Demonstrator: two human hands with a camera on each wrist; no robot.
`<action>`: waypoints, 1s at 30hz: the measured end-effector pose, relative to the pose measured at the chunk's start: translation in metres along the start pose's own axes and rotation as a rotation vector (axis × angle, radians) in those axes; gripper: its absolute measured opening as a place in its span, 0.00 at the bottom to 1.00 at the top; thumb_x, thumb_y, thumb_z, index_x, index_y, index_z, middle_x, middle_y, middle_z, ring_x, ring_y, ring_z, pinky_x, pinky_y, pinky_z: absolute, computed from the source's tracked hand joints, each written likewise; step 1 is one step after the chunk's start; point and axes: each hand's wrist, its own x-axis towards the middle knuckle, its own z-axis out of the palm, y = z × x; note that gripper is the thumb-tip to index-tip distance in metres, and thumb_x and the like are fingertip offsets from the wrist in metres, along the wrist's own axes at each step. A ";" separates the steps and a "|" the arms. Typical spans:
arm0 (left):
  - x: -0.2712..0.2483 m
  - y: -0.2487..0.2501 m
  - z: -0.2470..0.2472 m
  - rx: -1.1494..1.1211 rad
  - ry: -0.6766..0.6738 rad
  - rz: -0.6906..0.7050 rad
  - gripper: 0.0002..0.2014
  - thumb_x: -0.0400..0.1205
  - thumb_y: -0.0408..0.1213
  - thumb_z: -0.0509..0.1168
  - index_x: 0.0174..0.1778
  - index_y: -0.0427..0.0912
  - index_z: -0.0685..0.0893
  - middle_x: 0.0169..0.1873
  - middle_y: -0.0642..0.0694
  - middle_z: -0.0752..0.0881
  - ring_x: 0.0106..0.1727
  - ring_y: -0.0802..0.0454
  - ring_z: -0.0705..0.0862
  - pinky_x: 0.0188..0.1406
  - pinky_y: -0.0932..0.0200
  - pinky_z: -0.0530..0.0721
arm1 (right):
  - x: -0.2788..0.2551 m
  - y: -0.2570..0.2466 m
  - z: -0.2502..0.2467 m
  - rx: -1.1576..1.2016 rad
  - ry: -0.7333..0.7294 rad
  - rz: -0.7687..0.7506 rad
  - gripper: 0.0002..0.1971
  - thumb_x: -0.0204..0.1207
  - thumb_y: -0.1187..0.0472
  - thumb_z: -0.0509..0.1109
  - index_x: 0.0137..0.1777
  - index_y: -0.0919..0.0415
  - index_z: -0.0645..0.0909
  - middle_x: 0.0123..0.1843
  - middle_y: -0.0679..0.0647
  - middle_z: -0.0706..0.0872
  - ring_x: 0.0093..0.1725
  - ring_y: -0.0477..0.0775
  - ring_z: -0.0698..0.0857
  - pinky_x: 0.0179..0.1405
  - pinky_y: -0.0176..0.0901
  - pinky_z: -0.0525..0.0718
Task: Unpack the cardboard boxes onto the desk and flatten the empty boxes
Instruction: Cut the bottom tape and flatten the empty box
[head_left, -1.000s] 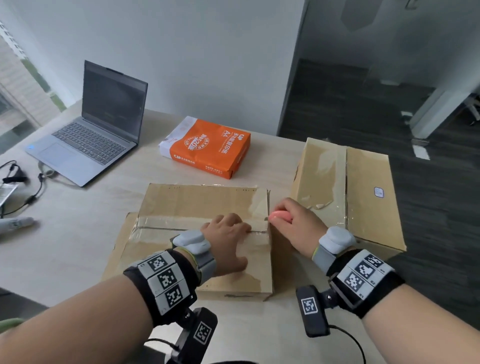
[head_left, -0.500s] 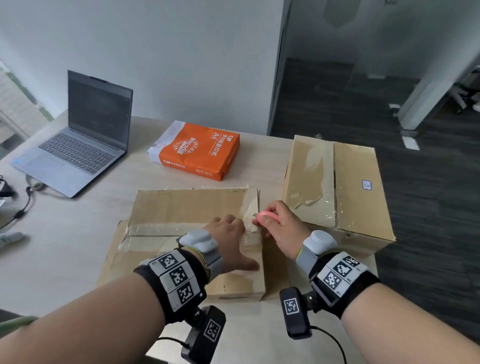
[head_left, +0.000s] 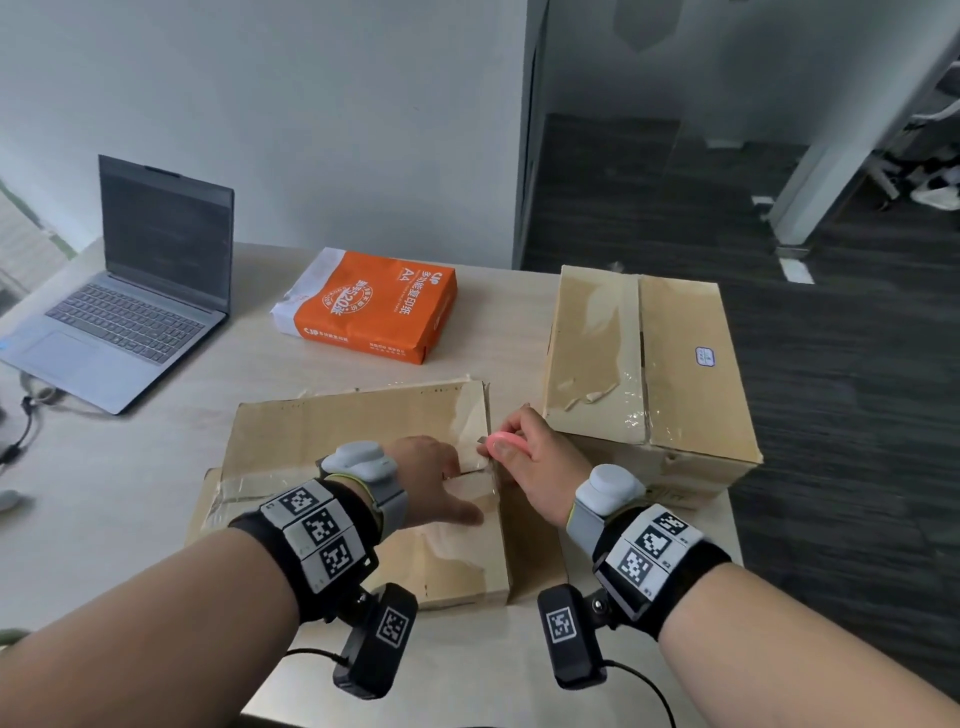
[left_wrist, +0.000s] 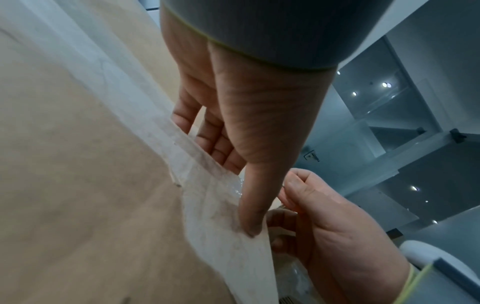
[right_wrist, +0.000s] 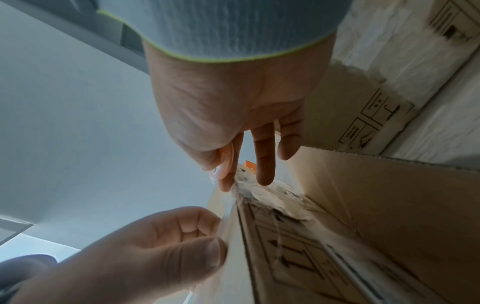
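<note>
The near box (head_left: 363, 488) lies on the bench (head_left: 104, 493), its taped seam partly slit at the right end. It is steadied by the left hand (head_left: 431, 478), laid on the lid with fingers tucked at the seam and thumb pressed on the tape, gripping nothing, probably so the flaps stay put under the blade. A pink cutter (head_left: 506, 441) is pinched in the right hand (head_left: 530, 462), its tip set at the box's right edge, seemingly to cut the tape there. A second box (head_left: 675, 364) stands sealed just beside, and a paper ream (head_left: 374, 312) lies behind.
</note>
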 end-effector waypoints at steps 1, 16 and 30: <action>-0.001 0.000 0.001 0.011 -0.002 0.003 0.34 0.68 0.71 0.73 0.62 0.52 0.84 0.54 0.53 0.84 0.54 0.50 0.82 0.52 0.52 0.83 | 0.000 0.000 0.000 -0.016 0.000 0.003 0.13 0.76 0.35 0.59 0.50 0.41 0.72 0.51 0.42 0.92 0.53 0.48 0.90 0.56 0.59 0.87; -0.002 0.002 -0.008 0.059 -0.076 -0.019 0.34 0.66 0.74 0.73 0.56 0.50 0.87 0.48 0.52 0.87 0.49 0.49 0.84 0.47 0.52 0.83 | 0.000 0.002 0.000 -0.071 -0.049 0.019 0.17 0.75 0.31 0.56 0.53 0.39 0.70 0.52 0.47 0.91 0.51 0.52 0.90 0.54 0.60 0.88; -0.007 -0.008 -0.008 0.017 -0.075 -0.028 0.39 0.64 0.77 0.71 0.60 0.51 0.88 0.52 0.54 0.89 0.52 0.50 0.86 0.55 0.50 0.86 | 0.003 0.004 0.003 0.177 -0.083 0.028 0.03 0.84 0.52 0.66 0.50 0.45 0.75 0.52 0.41 0.93 0.50 0.44 0.89 0.61 0.58 0.87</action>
